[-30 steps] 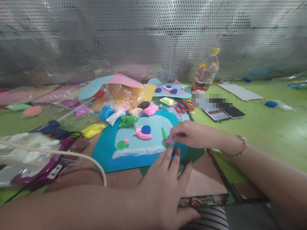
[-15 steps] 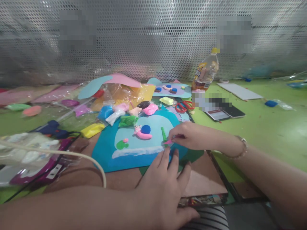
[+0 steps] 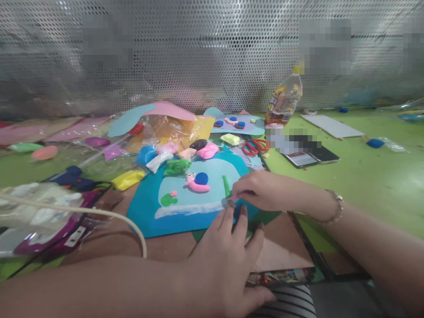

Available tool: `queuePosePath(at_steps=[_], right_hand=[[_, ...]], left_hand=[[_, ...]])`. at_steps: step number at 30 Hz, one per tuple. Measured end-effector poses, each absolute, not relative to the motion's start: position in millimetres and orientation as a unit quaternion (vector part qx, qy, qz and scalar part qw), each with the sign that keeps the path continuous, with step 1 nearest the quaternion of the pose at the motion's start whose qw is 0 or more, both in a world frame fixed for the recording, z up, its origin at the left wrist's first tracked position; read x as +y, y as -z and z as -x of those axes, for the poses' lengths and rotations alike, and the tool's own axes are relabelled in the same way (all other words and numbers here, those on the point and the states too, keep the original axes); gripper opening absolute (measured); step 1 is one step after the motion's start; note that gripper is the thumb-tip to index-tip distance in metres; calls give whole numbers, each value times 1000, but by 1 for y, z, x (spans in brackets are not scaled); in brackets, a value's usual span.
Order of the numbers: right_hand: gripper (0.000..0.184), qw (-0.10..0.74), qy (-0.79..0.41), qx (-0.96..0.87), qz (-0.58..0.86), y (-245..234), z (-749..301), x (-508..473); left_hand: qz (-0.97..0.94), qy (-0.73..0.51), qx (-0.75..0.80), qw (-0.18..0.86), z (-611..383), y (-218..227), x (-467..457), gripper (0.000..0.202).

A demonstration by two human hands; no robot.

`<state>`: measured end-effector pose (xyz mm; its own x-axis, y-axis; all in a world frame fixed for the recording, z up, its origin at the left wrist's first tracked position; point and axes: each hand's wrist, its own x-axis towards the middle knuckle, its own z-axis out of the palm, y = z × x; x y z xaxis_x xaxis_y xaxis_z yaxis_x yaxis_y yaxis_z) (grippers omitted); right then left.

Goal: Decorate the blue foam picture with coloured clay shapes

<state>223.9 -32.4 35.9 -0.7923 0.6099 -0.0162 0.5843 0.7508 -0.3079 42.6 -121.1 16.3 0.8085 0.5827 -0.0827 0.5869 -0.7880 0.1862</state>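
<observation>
My right hand pinches a pink pointed clay tool, its tip at the lower end of a thin green clay stem. Fingers spread, my left hand rests over the lower right edge of a blue paper sheet, fingertips just below the tool. On the sheet's pale blue panel is a pink clay snail with a blue shell. A green clay lily pad with a pink flower sits left of it. White clay is smeared along the bottom.
Bagged clay lumps, among them green and yellow, lie behind and left. Red-handled scissors, a bottle and a phone are farther back. A cream cable crosses the left side.
The pink tool and my right hand have shifted very slightly at the base of the green stem. My left hand stays in place.
</observation>
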Motion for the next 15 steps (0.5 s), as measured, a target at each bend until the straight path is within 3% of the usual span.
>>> queuePosePath(at_steps=[15], right_hand=[[24, 48, -210, -911, 351, -35, -226, -29]], left_hand=[[-947, -4, 310, 86, -42, -7, -122, 78]])
